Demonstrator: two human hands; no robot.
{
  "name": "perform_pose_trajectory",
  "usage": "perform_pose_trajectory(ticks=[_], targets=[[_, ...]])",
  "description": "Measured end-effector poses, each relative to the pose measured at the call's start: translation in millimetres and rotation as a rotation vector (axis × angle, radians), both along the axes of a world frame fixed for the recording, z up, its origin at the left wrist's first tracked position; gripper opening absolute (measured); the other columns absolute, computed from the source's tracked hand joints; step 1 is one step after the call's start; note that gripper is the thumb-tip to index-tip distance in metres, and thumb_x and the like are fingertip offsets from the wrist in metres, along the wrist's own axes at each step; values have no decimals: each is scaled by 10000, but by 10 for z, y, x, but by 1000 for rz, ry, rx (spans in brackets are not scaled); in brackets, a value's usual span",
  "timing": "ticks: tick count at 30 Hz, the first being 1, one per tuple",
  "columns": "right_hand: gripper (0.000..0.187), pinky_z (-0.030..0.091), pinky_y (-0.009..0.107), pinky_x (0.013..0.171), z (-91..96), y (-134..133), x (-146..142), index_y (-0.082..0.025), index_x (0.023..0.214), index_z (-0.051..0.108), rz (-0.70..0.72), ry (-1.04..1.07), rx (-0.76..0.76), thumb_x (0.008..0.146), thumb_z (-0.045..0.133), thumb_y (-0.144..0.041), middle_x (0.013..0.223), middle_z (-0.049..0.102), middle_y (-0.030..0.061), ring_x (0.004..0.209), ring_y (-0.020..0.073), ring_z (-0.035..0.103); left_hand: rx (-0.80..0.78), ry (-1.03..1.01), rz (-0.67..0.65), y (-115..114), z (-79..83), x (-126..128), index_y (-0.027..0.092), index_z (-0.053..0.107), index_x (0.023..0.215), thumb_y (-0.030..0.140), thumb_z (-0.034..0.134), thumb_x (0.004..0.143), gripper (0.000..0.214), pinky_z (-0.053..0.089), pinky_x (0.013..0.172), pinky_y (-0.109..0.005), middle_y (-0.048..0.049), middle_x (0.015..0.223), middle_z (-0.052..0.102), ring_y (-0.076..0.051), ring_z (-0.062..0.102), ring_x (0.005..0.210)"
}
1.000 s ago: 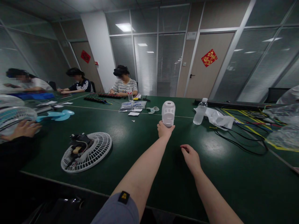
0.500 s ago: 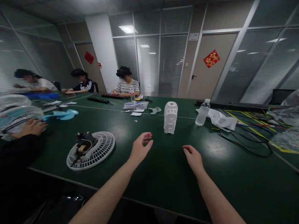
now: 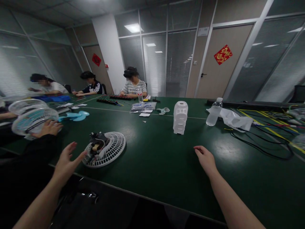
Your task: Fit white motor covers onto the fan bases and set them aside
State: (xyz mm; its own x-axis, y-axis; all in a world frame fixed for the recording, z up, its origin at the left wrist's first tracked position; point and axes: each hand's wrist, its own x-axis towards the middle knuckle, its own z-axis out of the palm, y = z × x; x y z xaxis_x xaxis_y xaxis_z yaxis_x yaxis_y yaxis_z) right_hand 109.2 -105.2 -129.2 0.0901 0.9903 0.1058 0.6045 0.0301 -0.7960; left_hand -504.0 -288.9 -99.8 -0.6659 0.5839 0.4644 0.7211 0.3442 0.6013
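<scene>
My left hand (image 3: 66, 160) hovers open with fingers spread, just left of a white round fan grille (image 3: 111, 149) that lies flat on the green table (image 3: 164, 165) with a black motor (image 3: 96, 144) on it. My right hand (image 3: 206, 159) rests on the table, fingers loosely curled and holding nothing. A white vented fan housing (image 3: 180, 117) stands upright on the table beyond both hands, untouched.
A water bottle (image 3: 213, 112), crumpled white plastic (image 3: 234, 120) and tangled cables (image 3: 264, 140) lie to the right. A co-worker's hand (image 3: 47, 127) holds fan grilles (image 3: 30, 117) at the left, near a blue fan blade (image 3: 76, 116). Three people sit at the far left end.
My left hand let go of the white housing, which now stands on the table, and swung left and back toward the fan grille. The view has turned slightly left.
</scene>
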Motion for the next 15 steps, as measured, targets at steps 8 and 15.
perform_pose_trajectory(ticks=[8, 15], targets=[[326, 518, 411, 853, -20, 0, 13, -251, 1055, 700, 26, 10, 48, 851, 510, -421, 1060, 737, 52, 1003, 272, 685, -264, -70, -264, 238, -158, -22, 164, 465, 1312, 786, 710, 527, 1031, 405, 1110, -444, -93, 1415, 563, -335, 511, 1328], [341, 515, 399, 859, -56, 23, 13, -257, 1077, 696, 22, 13, 40, 854, 511, -438, 1083, 729, 41, 1020, 262, 677, -308, 13, -207, 233, -253, -14, 111, 428, 1381, 640, 710, 658, 939, 419, 1099, -443, -161, 1468, 503, -336, 515, 1330]])
